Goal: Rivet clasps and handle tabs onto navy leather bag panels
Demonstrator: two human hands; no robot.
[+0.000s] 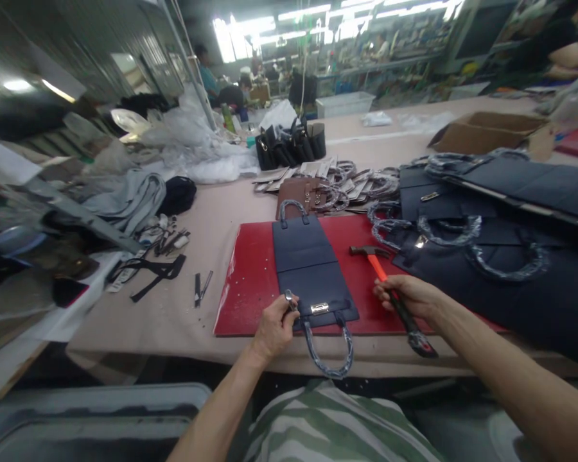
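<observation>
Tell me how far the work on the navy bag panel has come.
Done: the navy panel lies flat on the red mat with both handles and a metal clasp fitted. In hand: the left hand pinches a small metal part at the panel's near edge, and the right hand grips a hammer. Left: that part looks not yet hammered; whether the navy pile at right is finished, I cannot tell.

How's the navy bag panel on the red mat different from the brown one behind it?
The navy bag panel lies on the red mat; the brown panel sits beyond it on the table. The navy one looks larger than the brown one. The left hand grips the navy one; the brown is untouched. Both lie flat.
</observation>
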